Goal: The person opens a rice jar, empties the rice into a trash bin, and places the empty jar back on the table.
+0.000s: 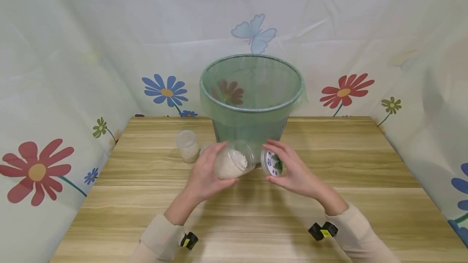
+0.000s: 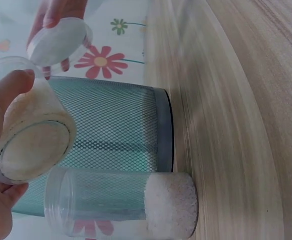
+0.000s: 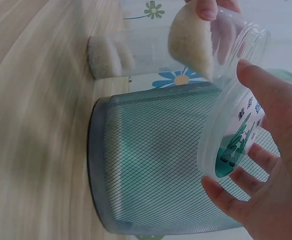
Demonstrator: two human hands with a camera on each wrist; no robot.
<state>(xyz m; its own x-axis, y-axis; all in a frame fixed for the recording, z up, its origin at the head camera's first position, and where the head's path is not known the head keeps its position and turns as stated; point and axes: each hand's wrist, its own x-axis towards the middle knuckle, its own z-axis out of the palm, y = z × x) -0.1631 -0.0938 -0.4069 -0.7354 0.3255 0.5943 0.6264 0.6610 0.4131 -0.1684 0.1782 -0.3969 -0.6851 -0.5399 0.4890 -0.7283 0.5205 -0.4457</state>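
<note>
My left hand (image 1: 205, 175) grips a clear plastic jar (image 1: 229, 164) partly filled with white, rice-like grains. The jar is tilted, its uncovered mouth facing right, and the grains lie slanted inside. In my right hand (image 1: 297, 175) is a round clear lid (image 1: 272, 163) with a printed label of green leaves and dark marks, held by its edge between thumb and fingers. In the right wrist view the lid (image 3: 230, 134) overlaps the jar's mouth (image 3: 253, 47). Both hands are in front of the mesh bin (image 1: 248, 133).
A green bag (image 1: 252, 116) lines the bin, folded over its rim. Left of it, an upright clear jar (image 1: 188, 146) with white grains stands on the wooden table (image 1: 153, 198); another clear rim beside it is mostly hidden by my left hand. Flower-printed sheeting (image 1: 109, 52) surrounds the table.
</note>
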